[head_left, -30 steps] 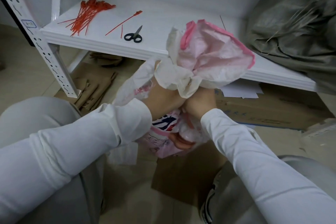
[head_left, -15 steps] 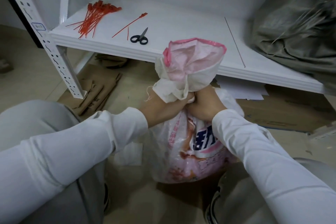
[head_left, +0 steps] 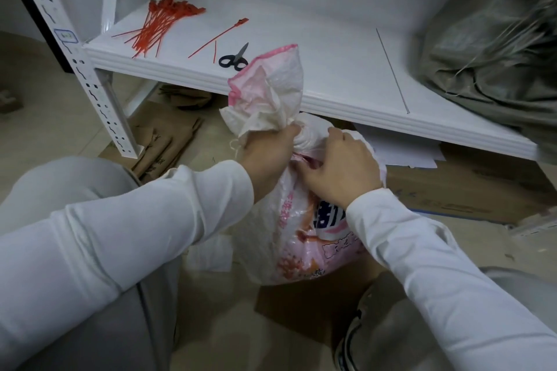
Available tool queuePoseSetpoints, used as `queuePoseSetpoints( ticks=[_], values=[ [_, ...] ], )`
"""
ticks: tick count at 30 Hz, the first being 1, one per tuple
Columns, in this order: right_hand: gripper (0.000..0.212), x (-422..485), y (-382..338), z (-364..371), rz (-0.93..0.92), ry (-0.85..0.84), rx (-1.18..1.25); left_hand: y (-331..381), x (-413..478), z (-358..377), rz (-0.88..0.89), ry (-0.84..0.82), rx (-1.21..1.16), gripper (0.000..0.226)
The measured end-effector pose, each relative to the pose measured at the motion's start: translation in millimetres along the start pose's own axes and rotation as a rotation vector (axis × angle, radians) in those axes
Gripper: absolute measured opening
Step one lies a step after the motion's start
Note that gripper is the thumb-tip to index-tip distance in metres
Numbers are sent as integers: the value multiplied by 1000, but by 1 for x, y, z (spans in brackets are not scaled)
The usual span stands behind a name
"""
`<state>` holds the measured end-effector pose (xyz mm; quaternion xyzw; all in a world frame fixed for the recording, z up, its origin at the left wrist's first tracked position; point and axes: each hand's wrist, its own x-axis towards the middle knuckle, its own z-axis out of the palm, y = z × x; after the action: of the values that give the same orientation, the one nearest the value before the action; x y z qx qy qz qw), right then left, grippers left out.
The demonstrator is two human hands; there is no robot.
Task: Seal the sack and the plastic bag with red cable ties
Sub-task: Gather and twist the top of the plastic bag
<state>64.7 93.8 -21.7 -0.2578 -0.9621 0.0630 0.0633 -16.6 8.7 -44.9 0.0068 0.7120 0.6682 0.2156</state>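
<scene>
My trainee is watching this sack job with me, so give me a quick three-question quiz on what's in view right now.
1. True or false: the scissors lie on the floor.
2. Which hand grips the twisted neck of the sack? A) left B) right C) neither
3. Fill in: the bundle of cable ties lies on the white ____.
Key: 1 false, they lie on the shelf; 2 A, the left hand; 3 shelf.

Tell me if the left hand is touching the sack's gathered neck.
Touching. The head view shows the left hand wrapped round the sack just below its bunched top.
</scene>
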Motion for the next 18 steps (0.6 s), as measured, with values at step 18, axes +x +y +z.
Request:
queuePoseSetpoints(
  ticks=[18],
  values=[
    [30,20,10,1,-6,-25,347,-8,-11,0,414,-233,428,40]
  ],
)
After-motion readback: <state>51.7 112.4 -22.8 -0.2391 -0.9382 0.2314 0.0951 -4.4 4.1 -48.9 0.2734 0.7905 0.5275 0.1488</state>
